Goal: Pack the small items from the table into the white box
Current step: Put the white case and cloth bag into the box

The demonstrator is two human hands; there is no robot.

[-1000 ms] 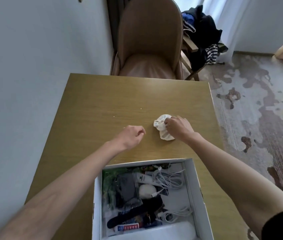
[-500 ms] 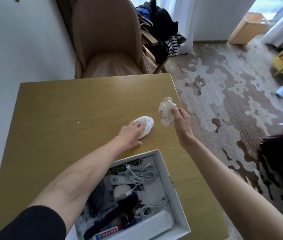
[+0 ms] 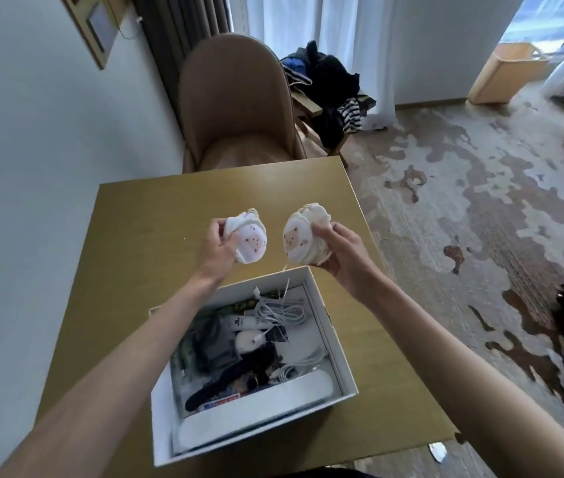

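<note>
I see the left hand gripping a white fabric bundle at eleven o'clock from the white box. The right hand grips a cream bundle at one o'clock, above the table.

a brown chair stands at the far edge of the tabletop. beside it, dark and striped clothes heap on a wooden stand. white curtains hang behind. a wooden bin sits on the blotchy carpet.
</note>
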